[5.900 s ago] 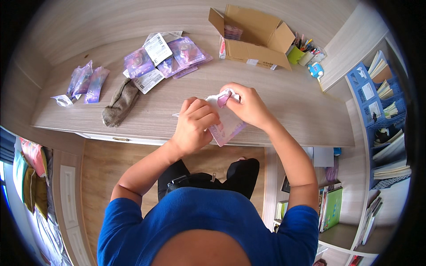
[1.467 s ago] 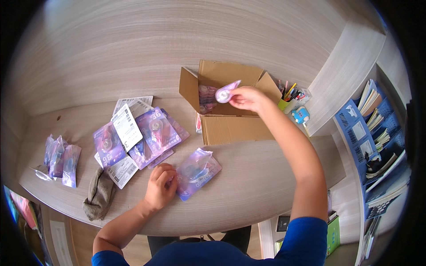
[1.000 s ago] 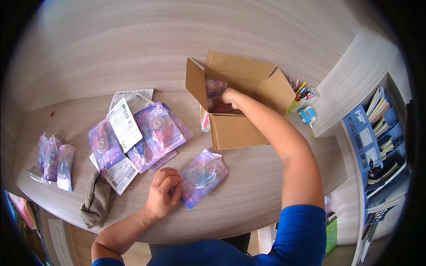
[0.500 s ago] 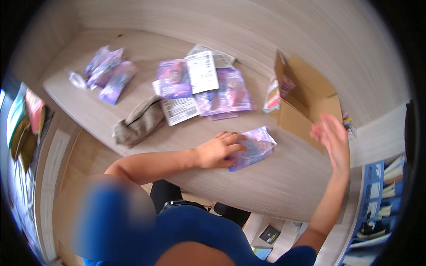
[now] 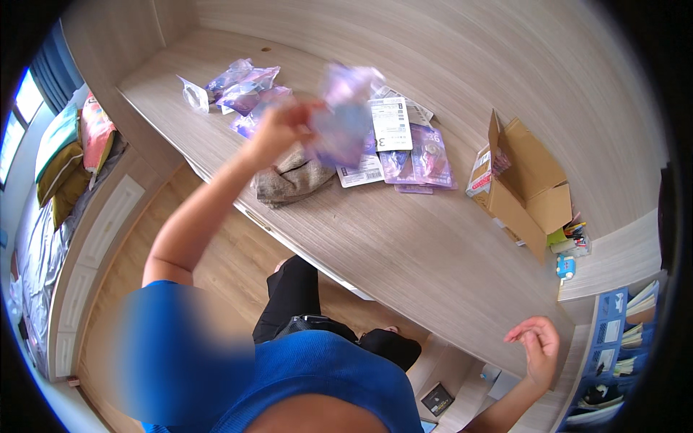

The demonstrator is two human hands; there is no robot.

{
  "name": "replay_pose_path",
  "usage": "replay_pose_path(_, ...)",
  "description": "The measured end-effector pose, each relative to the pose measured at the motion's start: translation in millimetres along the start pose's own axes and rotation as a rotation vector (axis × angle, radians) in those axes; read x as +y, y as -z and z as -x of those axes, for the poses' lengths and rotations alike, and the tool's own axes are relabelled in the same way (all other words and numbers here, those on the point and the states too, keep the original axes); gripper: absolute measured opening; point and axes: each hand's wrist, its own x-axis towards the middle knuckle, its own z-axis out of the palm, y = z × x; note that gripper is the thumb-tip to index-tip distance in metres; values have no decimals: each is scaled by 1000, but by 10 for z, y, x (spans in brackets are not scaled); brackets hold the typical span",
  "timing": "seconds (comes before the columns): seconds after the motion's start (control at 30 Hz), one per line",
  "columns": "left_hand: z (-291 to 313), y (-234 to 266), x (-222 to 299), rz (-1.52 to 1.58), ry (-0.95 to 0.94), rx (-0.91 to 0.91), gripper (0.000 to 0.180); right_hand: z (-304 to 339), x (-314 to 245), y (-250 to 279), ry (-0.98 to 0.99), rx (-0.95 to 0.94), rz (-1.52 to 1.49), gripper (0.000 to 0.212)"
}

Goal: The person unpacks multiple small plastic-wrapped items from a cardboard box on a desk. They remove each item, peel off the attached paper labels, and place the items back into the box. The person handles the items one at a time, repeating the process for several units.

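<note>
Purple packet (image 5: 345, 133) | held in raised left grip (image 5: 281, 131) | right grip (image 5: 538, 348) half-curled

Clock read from mid-view. 10 o'clock, close in: grey-brown cloth pouch (image 5: 292, 184) on table (image 5: 447, 252), near front edge. 3: pens (image 5: 575, 231) in holder, small blue figure (image 5: 565, 268) just beside. 4: blue file racks (image 5: 605, 330), papers inside. 5: dark box-like item (image 5: 437, 399) on low shelf (image 5: 456, 372). 9: cushions (image 5: 56, 169) on bed (image 5: 43, 242). 10, far out: blue curtain (image 5: 61, 68).
</note>
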Motion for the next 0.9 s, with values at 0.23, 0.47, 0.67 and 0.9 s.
replay_pose_path(0.23, -850, 1729, -599, -341, 208, 275, 48, 212, -60, -219, -117, -183, -70, 18)
replay_pose_path(0.47, -1062, 1370, -818, -1302, -347, 519, 42, 401, -48, -219, -153, -160, -58, 17)
replay_pose_path(0.67, -939, -354, -620, -1033, 210, -63, 73, 372, -43, -391, -226, -198, -114, 18)
replay_pose_path(0.9, -1028, -384, -1222, -836, 143, 254, 79, 445, 108, -425, -292, -347, -29, 17)
